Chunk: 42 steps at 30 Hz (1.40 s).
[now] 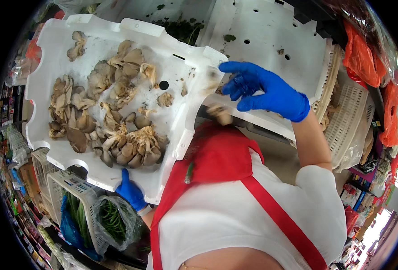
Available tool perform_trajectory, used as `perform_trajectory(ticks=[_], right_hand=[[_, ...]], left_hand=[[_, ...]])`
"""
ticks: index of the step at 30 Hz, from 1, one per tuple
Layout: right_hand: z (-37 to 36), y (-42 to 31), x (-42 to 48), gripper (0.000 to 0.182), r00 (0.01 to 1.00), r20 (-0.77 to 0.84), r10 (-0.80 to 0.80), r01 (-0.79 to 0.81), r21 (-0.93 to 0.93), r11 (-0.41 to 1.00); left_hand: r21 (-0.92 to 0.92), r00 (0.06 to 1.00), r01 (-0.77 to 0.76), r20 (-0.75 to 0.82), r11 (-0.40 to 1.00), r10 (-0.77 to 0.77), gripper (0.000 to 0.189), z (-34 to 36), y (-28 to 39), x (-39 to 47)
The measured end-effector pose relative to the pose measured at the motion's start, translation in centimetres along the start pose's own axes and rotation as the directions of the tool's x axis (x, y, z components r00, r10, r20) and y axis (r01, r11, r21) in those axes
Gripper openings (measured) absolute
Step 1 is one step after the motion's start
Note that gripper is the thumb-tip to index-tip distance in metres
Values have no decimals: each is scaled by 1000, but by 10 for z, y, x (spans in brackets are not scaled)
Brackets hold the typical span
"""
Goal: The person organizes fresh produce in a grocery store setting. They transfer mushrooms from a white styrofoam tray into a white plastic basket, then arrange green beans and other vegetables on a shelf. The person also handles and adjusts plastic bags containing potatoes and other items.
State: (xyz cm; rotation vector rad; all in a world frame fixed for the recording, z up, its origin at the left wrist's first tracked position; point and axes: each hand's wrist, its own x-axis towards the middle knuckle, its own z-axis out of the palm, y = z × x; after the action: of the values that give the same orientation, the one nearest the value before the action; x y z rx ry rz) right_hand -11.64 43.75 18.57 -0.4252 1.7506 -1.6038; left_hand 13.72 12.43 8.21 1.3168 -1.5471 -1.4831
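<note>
My left hand [131,193], in a blue glove, grips the near edge of a white foam box [167,130] and holds it tilted. Clumps of oyster mushrooms [99,79] lie inside, heaped towards the left and near side. Smaller fragments are scattered by a round hole in the box floor. My right hand [266,92], also gloved in blue, is beside the box's right corner with fingers spread and nothing in them. Just below its fingers, a blurred mushroom piece [220,114] hangs in the air, apart from the hand.
A second white foam box [266,20] with drain holes and leaf scraps stands at the back right. Leafy greens [180,28] lie behind. Left below are a plastic crate [81,189] of long green vegetables and a bag of green peppers [114,217]. A white slotted basket [347,111] stands right.
</note>
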Motion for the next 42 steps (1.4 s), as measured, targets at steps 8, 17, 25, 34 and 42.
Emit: perform_trajectory(ticks=[8,17,25,34,42], right_hand=[[-97,198,76,47,982,-182,-56,-135,-872,471],[-95,249,101,17,995,-91,-36,-90,-995,43],[-128,157,48,20,835,-542,-100,-7,-191,982],[-47,20,58,36,938,-253,-239,218,-108,970],[-37,253,102,45,967,-110,228,-184,-926,331]], left_hand=[[10,998,56,20,998,-56,14,-7,-9,6],[126,990,133,32,983,-138,26,-35,-31,22],[-9,999,27,41,1000,-27,28,-29,-37,23],[-9,999,40,-2,999,-40,20,-27,-33,19],[56,994,88,58,995,-91,37,-24,-18,15]])
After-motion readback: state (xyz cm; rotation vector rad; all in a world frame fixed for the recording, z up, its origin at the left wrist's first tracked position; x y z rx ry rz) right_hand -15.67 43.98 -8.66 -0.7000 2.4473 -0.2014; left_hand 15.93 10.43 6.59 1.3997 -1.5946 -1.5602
